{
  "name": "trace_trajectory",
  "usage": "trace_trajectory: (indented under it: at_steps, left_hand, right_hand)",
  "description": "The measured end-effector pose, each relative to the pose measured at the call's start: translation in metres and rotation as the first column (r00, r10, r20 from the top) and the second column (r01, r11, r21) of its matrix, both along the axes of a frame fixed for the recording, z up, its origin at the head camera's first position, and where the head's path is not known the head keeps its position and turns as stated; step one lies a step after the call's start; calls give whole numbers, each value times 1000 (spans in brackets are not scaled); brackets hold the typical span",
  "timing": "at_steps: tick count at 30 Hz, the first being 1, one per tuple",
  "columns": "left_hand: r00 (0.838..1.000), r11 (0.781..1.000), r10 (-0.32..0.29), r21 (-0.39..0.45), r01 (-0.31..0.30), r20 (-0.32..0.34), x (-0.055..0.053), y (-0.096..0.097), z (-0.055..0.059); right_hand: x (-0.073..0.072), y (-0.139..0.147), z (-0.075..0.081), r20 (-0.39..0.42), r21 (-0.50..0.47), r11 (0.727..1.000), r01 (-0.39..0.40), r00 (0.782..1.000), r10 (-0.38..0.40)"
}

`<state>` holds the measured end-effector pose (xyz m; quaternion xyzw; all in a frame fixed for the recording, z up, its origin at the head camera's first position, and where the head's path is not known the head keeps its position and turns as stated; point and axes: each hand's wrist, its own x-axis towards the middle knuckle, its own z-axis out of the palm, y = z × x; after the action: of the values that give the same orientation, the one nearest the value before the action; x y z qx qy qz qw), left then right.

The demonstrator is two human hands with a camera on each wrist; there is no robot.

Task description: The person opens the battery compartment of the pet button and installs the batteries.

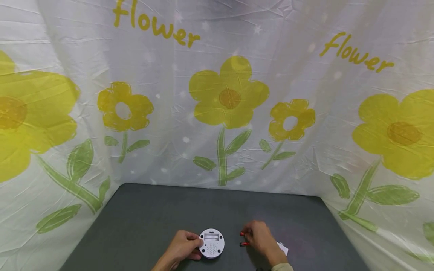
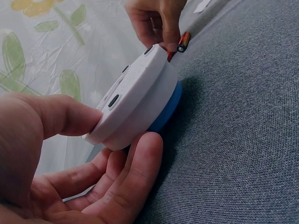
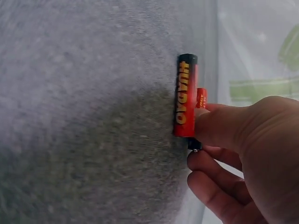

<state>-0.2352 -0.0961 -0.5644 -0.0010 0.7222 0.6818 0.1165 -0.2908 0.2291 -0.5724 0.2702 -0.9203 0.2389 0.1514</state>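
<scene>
A round white device point(image 1: 211, 248) lies bottom up on the table, with an open battery compartment point(image 1: 211, 237), small dark feet and a patch of tiny holes. Its lower side is blue in the left wrist view. My left hand point(image 1: 184, 246) grips its left edge, thumb on the upper rim and fingers at the side below. To the right, my right hand point(image 1: 259, 235) pinches a red and black battery point(image 3: 201, 98) between thumb and fingers. A second battery point(image 3: 186, 95), marked HUADAO, lies on the table close beside that thumb.
A small white piece point(image 1: 283, 248) lies by my right wrist, partly hidden by it. The dark grey table point(image 1: 203, 207) is bordered at the back and sides by a white curtain point(image 1: 169, 150) printed with yellow flowers.
</scene>
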Motion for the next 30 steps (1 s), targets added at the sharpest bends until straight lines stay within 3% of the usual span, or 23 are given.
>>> trace_trajectory:
  at_steps: [7,12,19,23,30]
  left_hand:
    - [1000,1000,3,-8,-3,13,1,0,3]
    - [1000,1000,11,-26,-11,21,1,0,4]
    - [1000,999,16,-30,-15,20,0,1,0]
    - [1000,1000,12,-20,-11,19,0,1,0]
    - [999,1000,5,-23,-4,42,-1,0,4]
  right_hand:
    - [13,-16,39,3,47,997,61,998,-61]
    - [20,-28,70,22,40,999,27,999,-28]
    - [25,-48,100,59,25,1000,-3,998,2]
    - [25,-58,108,46,28,999,-20,999,18]
    - [21,-75,103,9,73,995,-66,998,65]
